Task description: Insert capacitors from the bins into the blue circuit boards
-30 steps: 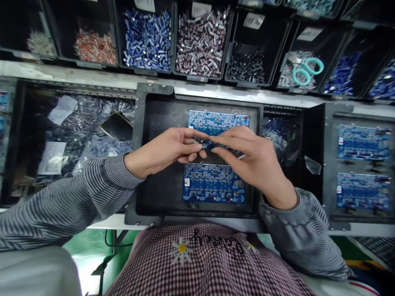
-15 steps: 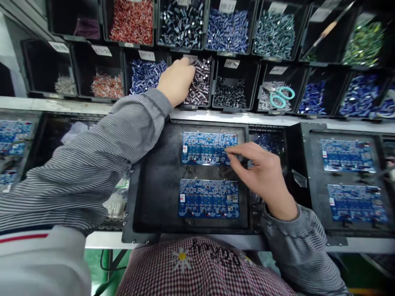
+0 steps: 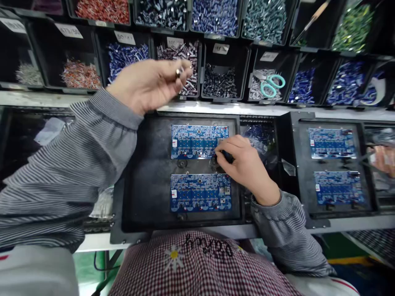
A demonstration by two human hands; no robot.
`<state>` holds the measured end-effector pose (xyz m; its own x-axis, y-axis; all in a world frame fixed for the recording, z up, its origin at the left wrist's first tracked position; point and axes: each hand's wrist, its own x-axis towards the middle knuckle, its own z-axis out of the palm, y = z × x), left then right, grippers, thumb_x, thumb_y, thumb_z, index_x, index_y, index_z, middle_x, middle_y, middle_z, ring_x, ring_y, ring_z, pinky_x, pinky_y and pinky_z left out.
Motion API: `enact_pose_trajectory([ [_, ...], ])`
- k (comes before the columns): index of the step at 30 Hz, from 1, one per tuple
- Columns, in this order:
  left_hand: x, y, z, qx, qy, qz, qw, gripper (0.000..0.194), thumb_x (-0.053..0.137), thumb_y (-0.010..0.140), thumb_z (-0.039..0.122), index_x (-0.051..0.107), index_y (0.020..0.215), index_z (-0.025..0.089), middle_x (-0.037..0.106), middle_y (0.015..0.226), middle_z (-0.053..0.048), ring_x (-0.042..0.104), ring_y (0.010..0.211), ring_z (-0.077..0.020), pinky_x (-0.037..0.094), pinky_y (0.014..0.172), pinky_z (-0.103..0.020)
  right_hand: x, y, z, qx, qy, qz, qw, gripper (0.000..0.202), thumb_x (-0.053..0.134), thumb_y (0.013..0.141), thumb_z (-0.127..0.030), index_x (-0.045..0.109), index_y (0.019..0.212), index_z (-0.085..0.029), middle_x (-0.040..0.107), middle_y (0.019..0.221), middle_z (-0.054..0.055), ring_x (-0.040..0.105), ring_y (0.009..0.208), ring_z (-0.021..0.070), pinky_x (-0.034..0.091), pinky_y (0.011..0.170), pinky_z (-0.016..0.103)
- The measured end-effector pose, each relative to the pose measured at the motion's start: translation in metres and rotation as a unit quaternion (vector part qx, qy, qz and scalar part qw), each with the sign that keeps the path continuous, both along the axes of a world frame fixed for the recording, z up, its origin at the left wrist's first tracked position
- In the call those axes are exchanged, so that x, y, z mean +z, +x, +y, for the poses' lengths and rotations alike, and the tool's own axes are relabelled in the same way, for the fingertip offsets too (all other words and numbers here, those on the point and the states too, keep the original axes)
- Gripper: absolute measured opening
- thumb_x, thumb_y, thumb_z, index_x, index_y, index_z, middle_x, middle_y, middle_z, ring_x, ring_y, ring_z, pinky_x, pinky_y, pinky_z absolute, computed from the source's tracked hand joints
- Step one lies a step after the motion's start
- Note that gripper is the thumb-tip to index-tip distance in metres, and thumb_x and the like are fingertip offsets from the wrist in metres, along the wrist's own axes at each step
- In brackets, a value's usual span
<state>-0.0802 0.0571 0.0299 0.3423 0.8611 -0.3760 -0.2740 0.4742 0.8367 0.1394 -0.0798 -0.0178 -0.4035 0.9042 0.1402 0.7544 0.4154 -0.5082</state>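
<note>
My left hand [image 3: 148, 84] is raised in front of the bin of purplish cylindrical parts [image 3: 193, 84], its fingers closed on a small shiny component [image 3: 178, 72]. Below, my right hand [image 3: 239, 162] has its thumb and fingertips pinched at the lower right edge of the upper blue circuit board [image 3: 193, 142]; whatever is between them is too small to make out. A second blue board [image 3: 197, 193] lies under the first one. Both boards rest in a black tray [image 3: 142, 176].
Two rows of black bins with small components run across the back. Teal-handled scissors [image 3: 271, 85] lie in one bin, and a wooden-handled tool [image 3: 314, 16] leans in another. To the right stands another tray [image 3: 367, 172] with two boards, with a person's hand [image 3: 384, 159] beyond.
My left hand has come out of the bin and moved left, now showing a small component in its fingers. My right hand has shifted to the upper board's lower edge. The view has shifted slightly.
</note>
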Motion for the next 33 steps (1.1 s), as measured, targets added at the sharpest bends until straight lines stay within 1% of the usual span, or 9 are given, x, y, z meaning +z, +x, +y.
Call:
enact_pose_trajectory([
  [2, -0.007, 0.007, -0.018, -0.025, -0.051, -0.011, 0.998, 0.025, 0.029, 0.098, 0.002, 0.054, 0.096, 0.0, 0.06, 0.08, -0.004, 0.055, 0.074, -0.0022, 0.04, 0.069, -0.011, 0.0, 0.001, 0.0, 0.001, 0.001, 0.0, 1.0, 0.012, 0.051, 0.083, -0.014, 0.06, 0.08, -0.02, 0.067, 0.087, 0.005, 0.058, 0.087, 0.0218, 0.043, 0.078, 0.039],
  [5, -0.018, 0.02, -0.04, -0.047, -0.098, -0.015, 0.994, 0.024, 0.034, 0.097, 0.007, 0.057, 0.093, 0.004, 0.064, 0.081, -0.009, 0.058, 0.066, -0.0057, 0.044, 0.062, -0.014, 0.0, 0.001, 0.0, 0.002, -0.003, -0.008, 1.0, 0.011, 0.051, 0.082, -0.014, 0.06, 0.08, -0.021, 0.066, 0.087, 0.005, 0.057, 0.087, 0.0219, 0.043, 0.078, 0.039],
  [10, -0.015, 0.038, -0.059, -0.082, -0.05, 0.05, 0.994, 0.019, 0.049, 0.094, 0.013, 0.061, 0.081, 0.008, 0.057, 0.069, -0.004, 0.046, 0.051, -0.0032, 0.034, 0.047, -0.015, 0.001, 0.004, 0.002, 0.027, -0.015, -0.023, 0.999, 0.014, 0.051, 0.086, -0.016, 0.064, 0.084, -0.021, 0.067, 0.091, 0.005, 0.057, 0.091, 0.022, 0.042, 0.08, 0.04],
  [14, -0.008, 0.044, -0.063, -0.082, -0.023, 0.08, 0.993, 0.017, 0.055, 0.09, 0.009, 0.064, 0.075, 0.006, 0.053, 0.064, -0.002, 0.044, 0.051, -0.0029, 0.032, 0.046, -0.016, 0.006, 0.012, 0.004, 0.064, -0.044, 0.013, 0.997, 0.017, 0.052, 0.088, -0.019, 0.068, 0.091, -0.024, 0.069, 0.094, 0.003, 0.059, 0.092, 0.0204, 0.043, 0.083, 0.041],
  [19, -0.016, 0.057, -0.063, -0.118, -0.039, 0.104, 0.987, 0.011, 0.059, 0.082, 0.001, 0.068, 0.088, 0.003, 0.065, 0.076, -0.008, 0.057, 0.063, -0.0082, 0.043, 0.059, -0.018, 0.009, 0.034, 0.008, -0.042, -0.003, 0.131, 0.99, 0.02, 0.054, 0.087, -0.022, 0.068, 0.101, -0.025, 0.069, 0.095, 0.003, 0.062, 0.091, 0.0177, 0.05, 0.083, 0.037],
  [24, -0.022, 0.073, -0.064, -0.163, -0.054, 0.098, 0.98, 0.014, 0.058, 0.083, 0.003, 0.071, 0.089, 0.003, 0.067, 0.077, -0.01, 0.057, 0.062, -0.0079, 0.042, 0.057, -0.019, 0.008, 0.057, 0.012, -0.06, 0.03, 0.116, 0.991, 0.018, 0.059, 0.085, -0.024, 0.069, 0.099, -0.027, 0.07, 0.092, 0.003, 0.063, 0.089, 0.0177, 0.05, 0.083, 0.037],
  [28, -0.024, 0.08, -0.065, -0.201, -0.07, 0.078, 0.974, 0.012, 0.06, 0.082, 0.003, 0.071, 0.08, 0.004, 0.065, 0.07, -0.008, 0.055, 0.056, -0.0066, 0.039, 0.052, -0.018, 0.011, 0.054, 0.019, -0.032, 0.045, 0.1, 0.993, 0.018, 0.061, 0.084, -0.025, 0.068, 0.1, -0.027, 0.07, 0.094, 0.002, 0.062, 0.089, 0.0176, 0.048, 0.084, 0.037],
  [30, -0.025, 0.081, -0.064, -0.191, -0.082, 0.079, 0.975, 0.012, 0.059, 0.082, 0.004, 0.071, 0.079, 0.003, 0.066, 0.07, -0.009, 0.058, 0.059, -0.008, 0.043, 0.056, -0.018, 0.013, 0.048, 0.027, -0.018, 0.038, 0.109, 0.993, 0.015, 0.058, 0.084, -0.021, 0.069, 0.093, -0.025, 0.07, 0.089, 0.001, 0.062, 0.086, 0.0166, 0.049, 0.082, 0.035],
  [33, -0.027, 0.08, -0.062, -0.149, -0.1, 0.083, 0.98, 0.017, 0.053, 0.084, 0.0, 0.07, 0.086, 0.003, 0.069, 0.079, -0.012, 0.064, 0.07, -0.0114, 0.05, 0.07, -0.022, 0.009, 0.042, 0.041, -0.041, 0.026, 0.116, 0.992, 0.014, 0.057, 0.08, -0.016, 0.068, 0.084, -0.024, 0.07, 0.082, 0.001, 0.064, 0.082, 0.0171, 0.05, 0.079, 0.035],
])
